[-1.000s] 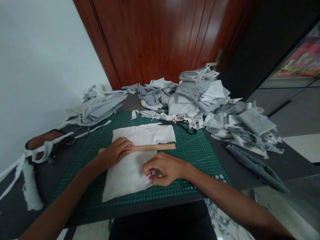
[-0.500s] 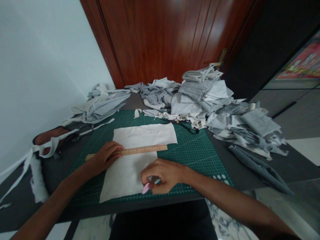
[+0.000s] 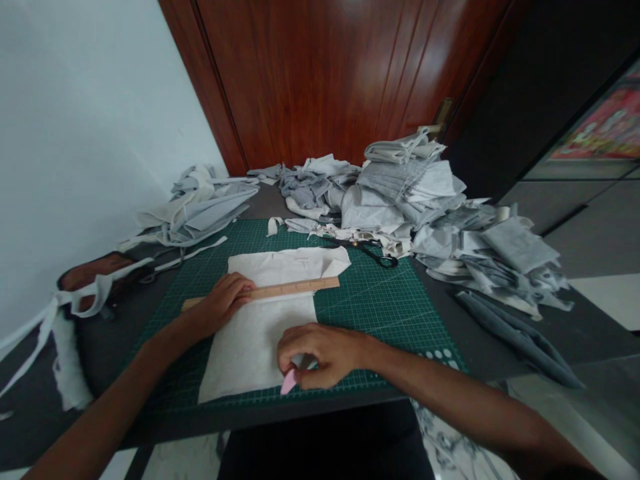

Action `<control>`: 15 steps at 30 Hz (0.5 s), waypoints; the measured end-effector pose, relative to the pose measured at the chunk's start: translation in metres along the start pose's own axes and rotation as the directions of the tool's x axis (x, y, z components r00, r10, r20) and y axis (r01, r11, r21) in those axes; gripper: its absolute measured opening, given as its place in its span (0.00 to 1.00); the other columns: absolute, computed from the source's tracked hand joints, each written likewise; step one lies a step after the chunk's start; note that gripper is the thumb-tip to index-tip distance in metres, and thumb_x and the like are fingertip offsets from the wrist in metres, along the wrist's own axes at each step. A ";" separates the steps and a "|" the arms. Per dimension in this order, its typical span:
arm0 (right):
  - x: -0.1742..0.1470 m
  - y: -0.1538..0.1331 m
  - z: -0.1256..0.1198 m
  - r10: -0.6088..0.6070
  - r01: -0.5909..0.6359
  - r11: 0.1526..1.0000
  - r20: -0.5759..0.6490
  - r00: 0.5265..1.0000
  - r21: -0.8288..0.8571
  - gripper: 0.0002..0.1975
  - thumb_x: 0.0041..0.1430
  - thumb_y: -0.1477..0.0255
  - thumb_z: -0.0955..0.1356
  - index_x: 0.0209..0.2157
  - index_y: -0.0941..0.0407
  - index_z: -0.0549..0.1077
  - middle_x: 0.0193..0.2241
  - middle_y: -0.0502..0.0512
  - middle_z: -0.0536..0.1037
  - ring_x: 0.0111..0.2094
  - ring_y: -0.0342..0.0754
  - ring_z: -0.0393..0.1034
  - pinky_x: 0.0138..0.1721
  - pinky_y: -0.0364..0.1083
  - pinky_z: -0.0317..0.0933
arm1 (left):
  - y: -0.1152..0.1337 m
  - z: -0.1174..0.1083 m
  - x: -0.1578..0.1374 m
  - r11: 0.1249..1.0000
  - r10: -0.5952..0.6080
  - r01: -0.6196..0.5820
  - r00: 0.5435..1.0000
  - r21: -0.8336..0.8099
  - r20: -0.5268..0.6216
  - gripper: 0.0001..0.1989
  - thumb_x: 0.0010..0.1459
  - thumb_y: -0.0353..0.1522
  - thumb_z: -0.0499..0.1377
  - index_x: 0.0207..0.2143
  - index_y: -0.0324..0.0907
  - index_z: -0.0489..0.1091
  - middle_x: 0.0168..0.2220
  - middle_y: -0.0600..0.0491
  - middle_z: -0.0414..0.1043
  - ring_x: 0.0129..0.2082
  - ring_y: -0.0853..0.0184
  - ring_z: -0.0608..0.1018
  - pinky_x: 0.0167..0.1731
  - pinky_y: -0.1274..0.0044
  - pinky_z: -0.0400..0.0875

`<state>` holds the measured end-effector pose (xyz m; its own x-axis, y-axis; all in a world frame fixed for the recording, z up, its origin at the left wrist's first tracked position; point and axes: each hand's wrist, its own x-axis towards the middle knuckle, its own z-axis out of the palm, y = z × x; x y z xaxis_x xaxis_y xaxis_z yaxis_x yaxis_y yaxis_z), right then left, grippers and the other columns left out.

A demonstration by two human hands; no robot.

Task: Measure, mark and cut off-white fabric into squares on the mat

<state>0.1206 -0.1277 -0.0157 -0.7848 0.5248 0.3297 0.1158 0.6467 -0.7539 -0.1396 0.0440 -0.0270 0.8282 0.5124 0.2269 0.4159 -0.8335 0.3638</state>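
My left hand [image 3: 229, 301] is closed over a wooden ruler [image 3: 293, 288], which lies across the white cloth. Below the ruler, the larger cloth part [image 3: 250, 347] lies flat. Above it, an upper strip of white cloth [image 3: 270, 262] is wrinkled, with its right corner turned up. Near the front edge of the cloth, my right hand [image 3: 320, 357] pinches a pink piece of tailor's chalk [image 3: 289, 382] between thumb and fingers. Under the cloth is a green gridded cutting mat [image 3: 380, 300].
Black-handled scissors [image 3: 373, 252] lie beyond the cloth, beside ragged scraps. Piles of grey and white fabric [image 3: 395, 187] fill the back and right of the dark table [image 3: 590, 333]. More fabric [image 3: 200, 207] and white strips [image 3: 95, 293] lie at left. A wooden door [image 3: 320, 80] stands behind.
My left hand and the ruler have slid away from me and slightly right. The upper cloth strip has bunched, and its right corner has lifted. My right hand has barely moved.
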 end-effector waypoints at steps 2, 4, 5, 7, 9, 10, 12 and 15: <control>0.001 0.001 0.003 -0.009 0.009 1.000 -0.007 1.000 -0.012 0.05 0.65 0.73 0.67 0.34 0.54 0.66 0.32 0.53 0.75 0.37 0.46 0.69 0.45 0.45 0.65 | 0.001 0.000 -0.001 1.000 -0.004 0.004 1.000 0.004 -0.004 0.18 0.72 0.44 0.48 0.44 0.43 0.70 0.43 0.46 0.73 0.46 0.57 0.73 0.53 0.65 0.71; 0.001 0.002 0.005 -0.024 0.023 0.999 -0.028 0.999 -0.031 0.05 0.63 0.73 0.67 0.34 0.53 0.65 0.32 0.53 0.74 0.36 0.46 0.69 0.44 0.45 0.65 | 0.002 0.000 -0.002 1.000 -0.004 0.004 1.000 0.007 -0.003 0.18 0.72 0.45 0.47 0.44 0.43 0.70 0.44 0.46 0.73 0.47 0.57 0.73 0.54 0.65 0.71; 0.000 0.002 0.004 -0.041 0.039 0.998 -0.055 0.998 -0.049 0.05 0.63 0.73 0.67 0.33 0.53 0.65 0.31 0.52 0.74 0.35 0.46 0.68 0.43 0.45 0.65 | 0.003 -0.001 -0.003 1.000 -0.002 0.002 1.000 0.007 -0.001 0.18 0.72 0.45 0.47 0.44 0.43 0.70 0.44 0.46 0.73 0.47 0.57 0.73 0.54 0.65 0.71; -0.003 0.002 -0.002 -0.089 0.071 0.991 -0.167 0.982 -0.110 0.05 0.61 0.73 0.67 0.34 0.53 0.64 0.29 0.51 0.73 0.33 0.47 0.68 0.40 0.45 0.64 | 0.002 -0.003 -0.005 1.000 0.001 -0.001 1.000 0.005 0.000 0.19 0.72 0.46 0.47 0.44 0.43 0.70 0.44 0.46 0.73 0.47 0.57 0.73 0.53 0.65 0.71; -0.009 0.002 -0.015 -0.109 0.037 0.978 -0.354 0.929 -0.205 0.03 0.60 0.73 0.66 0.34 0.53 0.65 0.29 0.51 0.73 0.33 0.48 0.68 0.39 0.46 0.64 | -0.001 -0.004 -0.008 1.000 -0.011 0.011 1.000 -0.005 -0.019 0.20 0.73 0.47 0.46 0.43 0.43 0.70 0.43 0.47 0.73 0.47 0.57 0.74 0.52 0.66 0.71; -0.014 0.003 -0.024 -0.083 -0.036 0.969 -0.458 0.885 -0.245 0.02 0.60 0.73 0.66 0.35 0.53 0.66 0.31 0.52 0.74 0.34 0.48 0.68 0.40 0.47 0.64 | -0.003 -0.005 -0.009 1.000 -0.018 0.017 0.999 -0.012 -0.028 0.21 0.74 0.46 0.45 0.43 0.43 0.70 0.42 0.47 0.73 0.46 0.58 0.74 0.51 0.66 0.71; -0.023 0.008 -0.042 -0.019 -0.230 0.934 -0.683 0.730 -0.273 0.01 0.64 0.71 0.65 0.36 0.53 0.67 0.33 0.53 0.74 0.36 0.49 0.70 0.40 0.47 0.64 | -0.005 -0.007 -0.012 1.000 -0.020 0.020 0.999 -0.019 -0.031 0.21 0.74 0.45 0.44 0.41 0.43 0.70 0.41 0.47 0.73 0.44 0.58 0.74 0.50 0.67 0.71; -0.037 0.025 -0.063 0.082 -0.450 0.858 -0.800 0.594 -0.247 0.05 0.67 0.70 0.63 0.39 0.54 0.70 0.40 0.58 0.78 0.43 0.52 0.72 0.48 0.50 0.64 | -0.007 -0.007 -0.015 1.000 0.010 -0.010 1.000 -0.003 -0.005 0.20 0.72 0.47 0.49 0.45 0.42 0.71 0.44 0.47 0.74 0.47 0.57 0.74 0.51 0.67 0.71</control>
<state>0.1914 -0.0963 -0.0105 0.0300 0.8077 0.5888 0.6029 0.4552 -0.6552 -0.1573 0.0440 -0.0266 0.8304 0.5051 0.2352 0.4065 -0.8378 0.3644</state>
